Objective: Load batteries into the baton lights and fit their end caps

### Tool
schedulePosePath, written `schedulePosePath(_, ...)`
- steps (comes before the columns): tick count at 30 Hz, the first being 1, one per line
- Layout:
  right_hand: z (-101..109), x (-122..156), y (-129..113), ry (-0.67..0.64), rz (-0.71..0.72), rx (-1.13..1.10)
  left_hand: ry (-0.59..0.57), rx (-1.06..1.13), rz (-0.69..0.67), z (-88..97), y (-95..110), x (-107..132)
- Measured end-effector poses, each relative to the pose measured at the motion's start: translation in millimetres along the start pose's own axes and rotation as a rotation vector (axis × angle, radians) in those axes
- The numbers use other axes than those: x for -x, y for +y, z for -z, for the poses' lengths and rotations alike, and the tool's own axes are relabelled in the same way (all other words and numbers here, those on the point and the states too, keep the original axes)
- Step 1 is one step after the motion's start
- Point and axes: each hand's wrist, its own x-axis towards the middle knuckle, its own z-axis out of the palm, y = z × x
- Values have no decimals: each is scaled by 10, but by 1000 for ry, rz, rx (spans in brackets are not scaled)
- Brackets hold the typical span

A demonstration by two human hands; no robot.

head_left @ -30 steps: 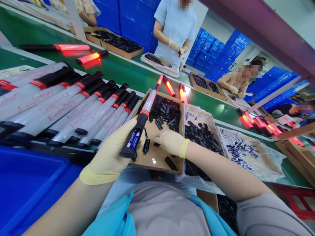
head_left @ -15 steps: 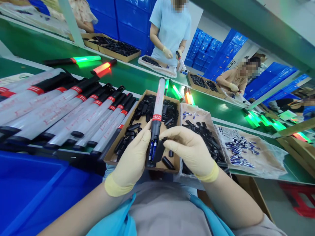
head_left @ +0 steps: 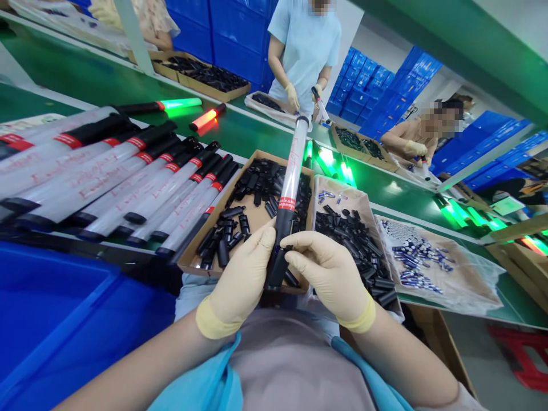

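My left hand (head_left: 242, 271), in a cream glove, is wrapped around the black handle of a traffic baton (head_left: 292, 171). The baton has a clear tube and a red band and points away from me, tilted slightly right. My right hand (head_left: 334, 271), gloved too, pinches a black battery cover (head_left: 280, 267) with thumb and forefinger against the handle. The cover lies over the battery bay, and the batteries are now mostly hidden. Whether it is fully seated I cannot tell. Beneath my hands is a cardboard tray (head_left: 256, 216) of black plastic parts.
Several finished-looking batons (head_left: 148, 185) lie in a row at left, above a blue bin (head_left: 51, 319). To the right are a lined tray (head_left: 358, 200) of black covers and another tray (head_left: 464, 277) of batteries. Lit batons (head_left: 182, 104) lie on the green bench. Co-workers (head_left: 303, 51) work across it.
The battery cover has moved from beside the handle onto it, hiding most of the batteries. Both hands and the baton have shifted a little right in view.
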Motion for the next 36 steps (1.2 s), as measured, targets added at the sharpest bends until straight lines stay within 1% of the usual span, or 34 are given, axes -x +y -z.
schedulePosePath(2, 15, 1, 2, 0, 44, 77, -12, -12, -25, -11, 29, 7)
schedulePosePath(3, 14, -1, 10, 21, 77, 111, -22, -16, -39, -19, 51, 12)
schedulePosePath(5, -2, -11, 43, 97, 145, 176, -46, -22, -66, -39, 102, 26)
schedulePosePath(7, -22, -23, 86, 160, 173, 228, -47, -23, -73, -60, 140, 42)
schedulePosePath(10, -16, -22, 113, 178, 179, 283, -65, 38, -12, -77, 133, 50)
schedulePosePath(12, 9, -7, 84, 201, 257, 336, -98, 135, 62, -70, 93, 35)
schedulePosePath(13, 21, -1, 59, 173, 332, 381, -106, 198, 98, -61, 74, 20)
schedulePosePath(14, 28, 0, 35, 99, 427, 444, -106, 261, 135, -48, 60, 1)
schedulePosePath(17, 13, -65, 12, -232, 686, 726, -94, 433, 257, 10, 72, -76)
schedulePosePath(18, 1, -119, 36, -298, 734, 823, -101, 455, 290, 37, 91, -107)
schedulePosePath(19, -10, -191, 78, -314, 766, 900, -112, 459, 308, 66, 112, -141)
schedulePosePath(20, -16, -284, 139, -293, 787, 951, -123, 451, 309, 99, 132, -176)
schedulePosePath(21, -15, -397, 216, -257, 808, 975, -128, 442, 299, 133, 146, -210)
schedulePosePath(23, 10, -680, 403, -171, 827, 952, -131, 406, 250, 199, 154, -271)
schedulePosePath(25, 53, -1023, 604, -85, 776, 875, -126, 352, 208, 259, 135, -310)
schedulePosePath(27, 102, -1392, 787, -29, 595, 844, -119, 293, 182, 326, 107, -323)
schedulePosePath(29, 166, -1749, 938, 5, 390, 874, -75, 183, 153, 434, 86, -326)
schedulePosePath(31, 266, -2061, 1067, 20, 247, 925, 8, -71, 98, 614, 81, -343)
schedulePosePath(33, 412, -2309, 1195, 16, 157, 965, 117, -420, 11, 866, 98, -380)
schedulePosePath(36, 671, -2552, 1409, -15, -23, 1052, 290, -853, -149, 1271, 182, -440)
